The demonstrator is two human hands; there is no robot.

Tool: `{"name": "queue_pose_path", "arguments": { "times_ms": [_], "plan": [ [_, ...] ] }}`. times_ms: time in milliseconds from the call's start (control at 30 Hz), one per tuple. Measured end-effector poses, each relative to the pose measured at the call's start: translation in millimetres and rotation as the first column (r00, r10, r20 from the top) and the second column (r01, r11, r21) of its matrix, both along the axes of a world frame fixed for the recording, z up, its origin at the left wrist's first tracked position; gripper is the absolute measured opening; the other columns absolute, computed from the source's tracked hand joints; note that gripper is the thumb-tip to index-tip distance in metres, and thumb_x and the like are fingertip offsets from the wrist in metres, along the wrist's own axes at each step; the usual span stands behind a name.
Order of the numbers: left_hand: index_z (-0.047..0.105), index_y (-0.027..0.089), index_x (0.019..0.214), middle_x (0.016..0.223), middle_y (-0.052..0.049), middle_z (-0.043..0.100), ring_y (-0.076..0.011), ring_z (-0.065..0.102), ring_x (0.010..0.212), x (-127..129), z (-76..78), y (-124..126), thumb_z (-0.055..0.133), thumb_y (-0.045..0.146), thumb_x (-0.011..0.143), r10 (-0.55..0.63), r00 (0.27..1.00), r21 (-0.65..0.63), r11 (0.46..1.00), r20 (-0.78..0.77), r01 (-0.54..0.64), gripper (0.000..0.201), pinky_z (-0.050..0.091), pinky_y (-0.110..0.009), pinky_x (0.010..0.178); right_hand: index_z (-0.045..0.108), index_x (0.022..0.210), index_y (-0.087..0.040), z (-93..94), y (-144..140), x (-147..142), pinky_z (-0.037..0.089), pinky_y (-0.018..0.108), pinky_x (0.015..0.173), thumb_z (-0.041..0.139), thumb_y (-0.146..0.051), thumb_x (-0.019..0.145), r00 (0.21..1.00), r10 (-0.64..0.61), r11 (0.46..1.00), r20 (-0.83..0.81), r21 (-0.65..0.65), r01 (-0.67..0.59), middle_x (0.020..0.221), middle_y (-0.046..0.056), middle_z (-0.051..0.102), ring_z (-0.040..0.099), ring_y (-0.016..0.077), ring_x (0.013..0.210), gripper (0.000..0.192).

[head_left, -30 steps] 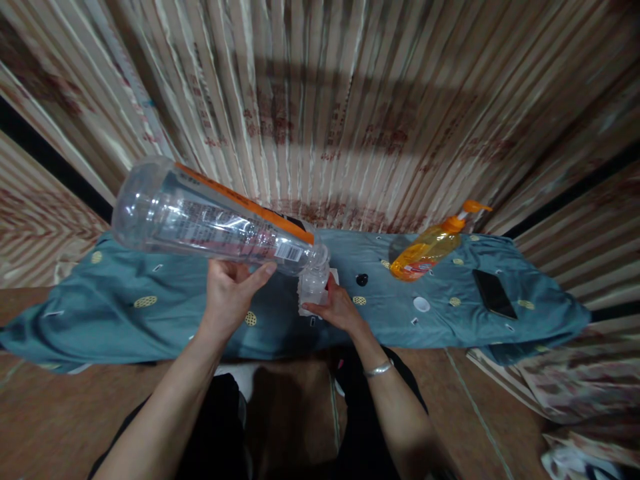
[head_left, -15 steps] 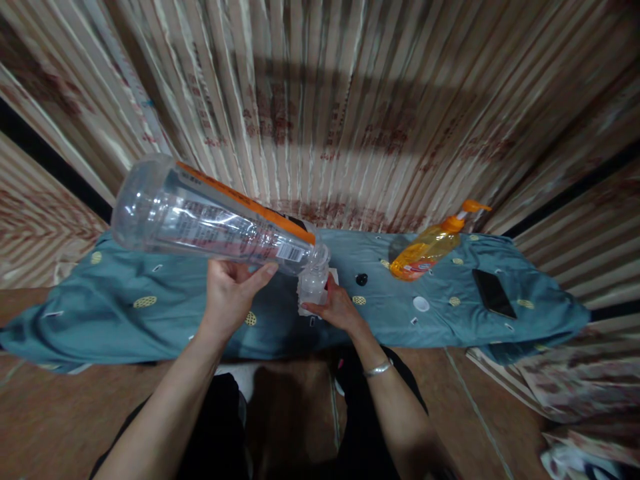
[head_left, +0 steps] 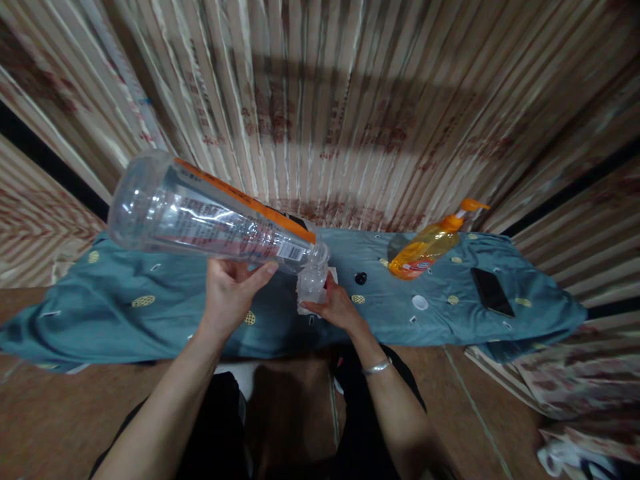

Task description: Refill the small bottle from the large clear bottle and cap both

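Observation:
My left hand [head_left: 233, 290] is closed around a large clear plastic bottle [head_left: 215, 223] with an orange-edged label and a barcode. The bottle is tilted, its base up at the left and its open neck down at the right. That neck meets the mouth of a small clear bottle [head_left: 315, 283], which my right hand [head_left: 337, 305] grips from the right. The small bottle stands over a whitish piece [head_left: 333, 273], perhaps folded tissue. Whether liquid is passing between the two mouths cannot be made out.
A pump bottle of orange liquid [head_left: 423, 250] leans in view on the teal patterned cloth [head_left: 165, 327]. Near it are a small black cap [head_left: 361, 278], a white disc [head_left: 420, 303] and a dark phone [head_left: 493, 292]. Behind hangs a striped curtain [head_left: 320, 100].
The large bottle's base has shifted very slightly left and up. Both hands keep their grips, and the rest looks the same apart from a tiny shift of the view.

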State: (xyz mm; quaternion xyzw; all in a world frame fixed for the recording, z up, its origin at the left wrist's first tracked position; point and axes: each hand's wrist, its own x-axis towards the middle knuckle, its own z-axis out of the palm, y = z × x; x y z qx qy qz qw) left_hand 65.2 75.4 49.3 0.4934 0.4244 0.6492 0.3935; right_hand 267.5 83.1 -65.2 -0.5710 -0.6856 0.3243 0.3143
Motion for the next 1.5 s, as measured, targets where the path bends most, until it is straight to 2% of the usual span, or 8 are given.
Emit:
{"name": "queue_pose_path", "arguments": {
  "times_ms": [267,500,733,1067,1500],
  "plan": [
    [0.071,0.02,0.072,0.077,-0.006,0.076,-0.0262,0.073,0.076,0.9,3.1,-1.2,0.096,0.041,0.047,0.014,1.0,-0.016,1.0,-0.013,-0.014,0.041,0.064,-0.044,0.08,0.041,0.145,-0.02,-2.3,1.2,0.6,0.055,0.047,0.1,0.087,-0.032,0.071,1.0,0.015,0.999,-0.02,0.036,-0.014,0.126,0.013,0.07,0.069,0.032,0.117,0.088],
    [0.067,0.019,0.072,0.076,-0.007,0.074,-0.0298,0.074,0.085,2.3,6.3,-2.0,0.094,0.042,0.047,-0.015,1.0,-0.033,0.999,-0.001,0.015,0.043,0.064,-0.042,0.078,0.04,0.145,-0.018,-1.9,1.5,-0.2,0.055,0.049,0.1,0.087,-0.033,0.071,1.0,0.003,1.0,-0.01,0.0,-0.003,0.125,0.014,0.07,0.069,0.0334,0.117,0.089],
    [0.067,0.021,0.072,0.077,-0.006,0.075,-0.0306,0.074,0.086,2.8,7.3,-2.2,0.093,0.041,0.052,-0.023,0.999,0.004,1.0,-0.028,0.023,0.039,0.064,-0.046,0.081,0.039,0.145,-0.02,-1.3,0.7,0.5,0.054,0.048,0.101,0.086,-0.032,0.072,0.999,0.016,1.0,-0.029,0.011,-0.016,0.126,0.013,0.07,0.068,0.0319,0.119,0.088],
    [0.067,0.018,0.074,0.077,-0.006,0.075,-0.0277,0.075,0.082,2.2,7.1,-0.3,0.092,0.037,0.05,-0.001,1.0,-0.007,1.0,-0.02,0.001,0.04,0.064,-0.04,0.079,0.037,0.147,-0.018,0.9,0.8,-1.0,0.054,0.049,0.101,0.086,-0.03,0.072,1.0,0.008,1.0,-0.005,-0.017,-0.008,0.127,0.015,0.07,0.068,0.034,0.119,0.09],
    [0.068,0.018,0.074,0.076,-0.006,0.074,-0.0257,0.074,0.078,1.3,5.6,2.0,0.09,0.036,0.053,-0.011,0.998,0.003,1.0,-0.062,0.011,0.036,0.064,-0.039,0.076,0.039,0.145,-0.019,-1.6,0.9,0.3,0.054,0.049,0.1,0.087,-0.032,0.071,1.0,0.016,1.0,-0.025,0.002,-0.016,0.125,0.014,0.07,0.069,0.0338,0.117,0.089]
  ]
}}
